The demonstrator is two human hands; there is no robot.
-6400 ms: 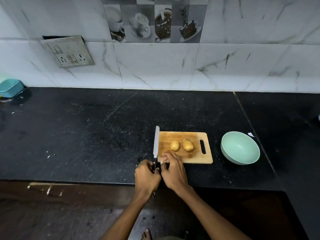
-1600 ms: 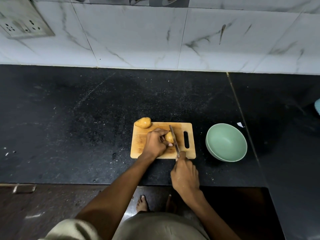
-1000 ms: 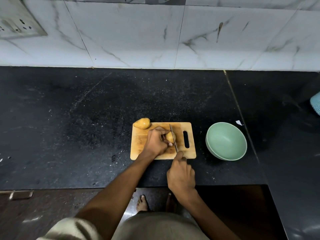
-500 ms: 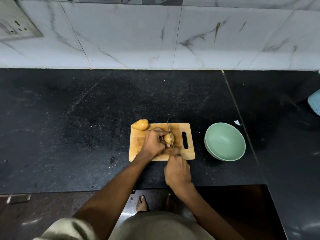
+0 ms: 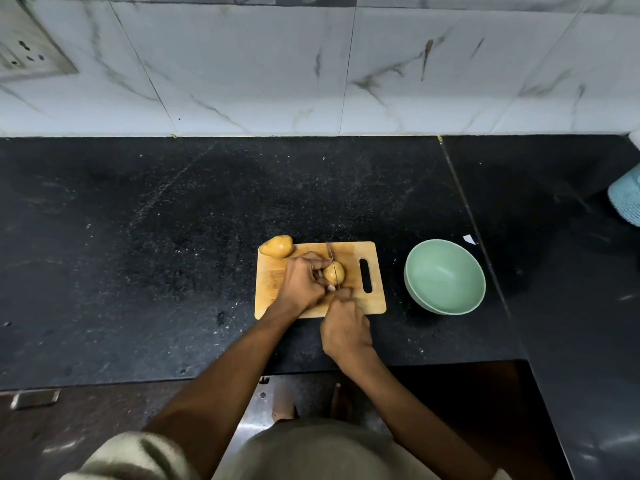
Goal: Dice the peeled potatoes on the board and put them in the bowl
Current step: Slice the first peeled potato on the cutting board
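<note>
You stand at a black speckled counter (image 5: pixel 173 271) backed by white marble-look tiles (image 5: pixel 259 71), with a socket plate (image 5: pixel 24 57) at the upper left. A seam runs down the counter on the right, and a scrap of white paper (image 5: pixel 469 239) lies beside it. At the far right edge sits something pale blue (image 5: pixel 627 199), partly cut off.

Your wooden board (image 5: pixel 377 299) lies near the front edge, its handle slot toward the green bowl (image 5: pixel 445 277), which stands just beside the board to the right.

One potato (image 5: pixel 277 246) rests on the board's far left corner, overhanging the edge. The other potato (image 5: pixel 337 271) sits mid-board under your left hand (image 5: pixel 303 285), whose curled fingers pinch it from the left. Your right hand (image 5: pixel 346 330) is wrapped round the knife handle, hidden in the fist; the knife (image 5: pixel 330 258) has its blade standing across that potato, pointing away from you.
</note>
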